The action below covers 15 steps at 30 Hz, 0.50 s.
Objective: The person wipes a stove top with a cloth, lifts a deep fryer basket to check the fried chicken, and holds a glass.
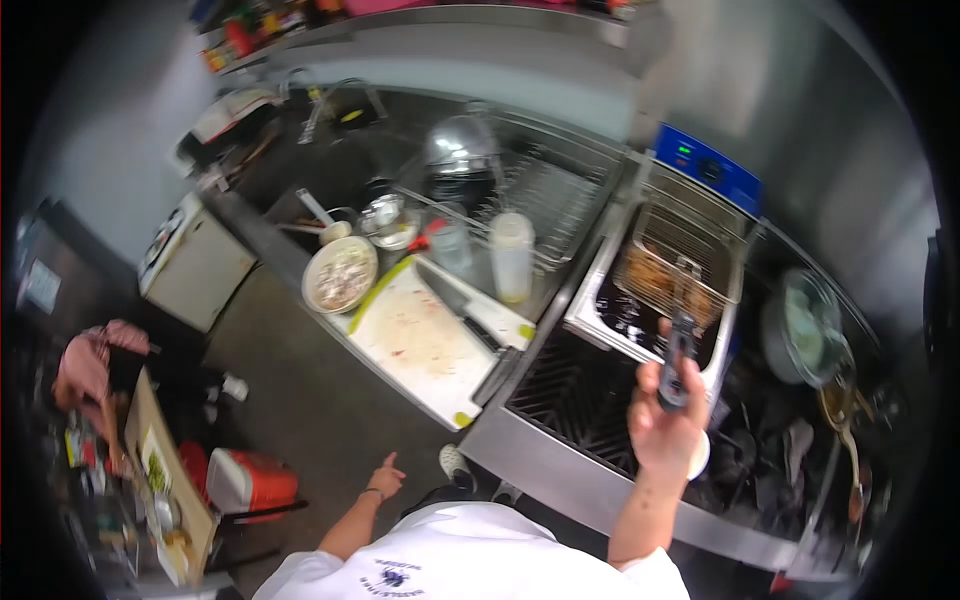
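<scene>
My right hand is closed around the black handle of a wire fryer basket. Golden-brown fried pieces lie in the basket, and their exact kind is hard to make out. Beneath and around the basket is a deep fryer with dark oil and a blue control box showing a green light. My left hand hangs low at my side above the floor, fingers stretched out, holding nothing.
Left of the fryer are a white cutting board with a knife and a bowl of chopped food. Stove grates lie in front of the fryer. A glass bowl stands right. Another person works at a table far left.
</scene>
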Tool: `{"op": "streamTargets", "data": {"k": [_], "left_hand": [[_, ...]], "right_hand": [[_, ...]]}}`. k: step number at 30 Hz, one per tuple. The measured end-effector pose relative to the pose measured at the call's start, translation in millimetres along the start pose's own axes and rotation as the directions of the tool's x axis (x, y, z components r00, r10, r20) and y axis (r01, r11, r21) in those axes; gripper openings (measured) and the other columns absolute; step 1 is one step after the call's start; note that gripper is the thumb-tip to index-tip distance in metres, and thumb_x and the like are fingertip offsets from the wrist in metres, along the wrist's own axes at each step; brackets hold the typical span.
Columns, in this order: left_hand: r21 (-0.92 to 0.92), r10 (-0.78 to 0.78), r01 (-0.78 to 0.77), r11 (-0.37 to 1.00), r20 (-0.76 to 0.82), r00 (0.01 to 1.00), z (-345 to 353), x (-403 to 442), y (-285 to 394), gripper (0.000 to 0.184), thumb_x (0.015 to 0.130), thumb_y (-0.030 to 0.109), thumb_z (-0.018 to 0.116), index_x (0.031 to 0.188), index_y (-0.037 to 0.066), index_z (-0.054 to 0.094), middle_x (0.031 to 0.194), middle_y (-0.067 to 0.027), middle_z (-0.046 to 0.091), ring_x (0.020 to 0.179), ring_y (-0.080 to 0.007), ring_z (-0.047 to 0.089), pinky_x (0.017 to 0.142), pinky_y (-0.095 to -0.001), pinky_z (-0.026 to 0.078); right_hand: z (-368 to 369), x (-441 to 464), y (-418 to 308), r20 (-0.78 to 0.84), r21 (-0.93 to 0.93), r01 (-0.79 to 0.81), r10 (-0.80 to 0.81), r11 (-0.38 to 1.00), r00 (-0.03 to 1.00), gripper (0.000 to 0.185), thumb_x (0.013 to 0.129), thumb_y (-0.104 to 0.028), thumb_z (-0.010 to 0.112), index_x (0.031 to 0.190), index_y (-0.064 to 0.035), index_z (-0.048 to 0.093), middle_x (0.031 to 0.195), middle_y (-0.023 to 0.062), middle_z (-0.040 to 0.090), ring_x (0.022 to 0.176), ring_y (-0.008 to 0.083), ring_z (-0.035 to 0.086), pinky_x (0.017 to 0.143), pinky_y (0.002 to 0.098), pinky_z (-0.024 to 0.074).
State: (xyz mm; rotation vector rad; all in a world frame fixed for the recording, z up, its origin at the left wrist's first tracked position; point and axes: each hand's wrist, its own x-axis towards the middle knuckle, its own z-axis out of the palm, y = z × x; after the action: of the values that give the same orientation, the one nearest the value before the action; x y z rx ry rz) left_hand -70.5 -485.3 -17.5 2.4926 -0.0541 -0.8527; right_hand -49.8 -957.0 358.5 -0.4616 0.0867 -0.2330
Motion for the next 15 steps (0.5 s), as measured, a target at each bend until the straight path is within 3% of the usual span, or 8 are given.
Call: {"op": "streamTargets", "data": {"k": [1, 5, 7, 8, 10, 11, 13, 15], "left_hand": [[0.004, -0.057, 0.056, 0.998, 0.015, 0.998, 2, -4, 5, 0.035, 0.073, 0.002, 0.057, 0.106, 0.008, 0.062, 0.121, -0.0065, 0.054, 0.093, -0.0266, 0.060, 0.089, -0.0345, 0.045], [0.097, -0.066, 0.061, 0.993, 0.043, 0.997, 15, -8, -20, 0.028, 0.073, 0.005, 0.057, 0.100, 0.009, 0.065, 0.121, -0.0062, 0.055, 0.096, -0.0265, 0.059, 0.089, -0.0352, 0.044], [-0.064, -0.116, 0.116, 0.991, 0.018, 0.993, 21, -13, -30, 0.026, 0.079, 0.014, 0.051, 0.100, 0.009, 0.065, 0.102, -0.0061, 0.065, 0.089, -0.0241, 0.062, 0.084, -0.0343, 0.047], [-0.079, -0.126, 0.126, 0.989, 0.012, 0.992, 21, -16, -29, 0.026, 0.079, 0.014, 0.051, 0.100, 0.009, 0.065, 0.102, -0.0061, 0.065, 0.089, -0.0241, 0.062, 0.084, -0.0343, 0.047], [-0.267, -0.370, 0.360, 0.894, 0.012, 0.929, 4, -28, -7, 0.033, 0.088, 0.025, 0.040, 0.098, 0.008, 0.065, 0.082, -0.0061, 0.068, 0.080, -0.0213, 0.064, 0.079, -0.0330, 0.049], [-0.290, -0.395, 0.380, 0.878, 0.008, 0.919, 0, -30, -5, 0.033, 0.088, 0.025, 0.040, 0.098, 0.008, 0.065, 0.082, -0.0061, 0.068, 0.080, -0.0213, 0.064, 0.079, -0.0330, 0.049], [-0.294, -0.347, 0.355, 0.887, 0.082, 0.934, -7, -39, -5, 0.047, 0.092, 0.037, 0.030, 0.096, 0.007, 0.065, 0.077, -0.0077, 0.067, 0.072, -0.0194, 0.064, 0.075, -0.0323, 0.049], [-0.252, -0.396, 0.412, 0.876, 0.113, 0.911, -19, -53, 6, 0.051, 0.092, 0.043, 0.030, 0.096, 0.006, 0.066, 0.073, -0.0075, 0.067, 0.075, -0.0213, 0.064, 0.078, -0.0340, 0.048]], "right_hand": [[2, -1, 0, 0.000, -0.014, 0.010, -0.010, 1.000, 1.000, 0.048, 0.094, -0.038, 0.030, 0.134, -0.0115, 0.028, 0.078, 0.0121, 0.052, 0.045, 0.0182, 0.054, 0.036, 0.0264, 0.0459], [-9, -2, 22, -0.112, -0.096, 0.094, -0.105, 0.991, 0.988, 0.046, 0.094, -0.043, 0.027, 0.119, -0.0081, 0.043, 0.076, 0.0099, 0.052, 0.044, 0.0157, 0.053, 0.034, 0.0255, 0.0438], [-39, -2, 43, -0.148, -0.210, -0.050, 0.019, 0.976, 0.989, 0.038, 0.095, -0.040, 0.031, 0.103, -0.0070, 0.048, 0.073, 0.0082, 0.053, 0.043, 0.0149, 0.051, 0.034, 0.0243, 0.0407], [-48, -4, 56, -0.178, -0.317, -0.143, 0.090, 0.937, 0.980, 0.029, 0.094, -0.035, 0.037, 0.090, -0.0078, 0.047, 0.068, 0.0068, 0.052, 0.043, 0.0139, 0.048, 0.036, 0.0224, 0.0376], [-68, -13, 87, -0.187, -0.329, -0.265, 0.213, 0.906, 0.959, 0.025, 0.092, -0.029, 0.042, 0.082, -0.0078, 0.046, 0.065, 0.0067, 0.051, 0.045, 0.0146, 0.047, 0.042, 0.0228, 0.0369], [-79, -17, 96, -0.160, -0.311, -0.356, 0.320, 0.881, 0.934, 0.029, 0.092, -0.033, 0.041, 0.080, -0.0069, 0.046, 0.066, 0.0084, 0.051, 0.053, 0.0176, 0.050, 0.048, 0.0272, 0.0414], [-53, -18, 113, 0.042, -0.311, -0.315, 0.344, 0.896, 0.938, 0.035, 0.091, -0.039, 0.040, 0.085, -0.0045, 0.045, 0.072, 0.0123, 0.052, 0.066, 0.0231, 0.055, 0.059, 0.0326, 0.0467], [16, -13, 116, 0.256, -0.363, -0.112, 0.214, 0.925, 0.943, 0.045, 0.089, -0.047, 0.040, 0.103, -0.0039, 0.042, 0.083, 0.0156, 0.051, 0.081, 0.0275, 0.055, 0.074, 0.0421, 0.0476]]}}
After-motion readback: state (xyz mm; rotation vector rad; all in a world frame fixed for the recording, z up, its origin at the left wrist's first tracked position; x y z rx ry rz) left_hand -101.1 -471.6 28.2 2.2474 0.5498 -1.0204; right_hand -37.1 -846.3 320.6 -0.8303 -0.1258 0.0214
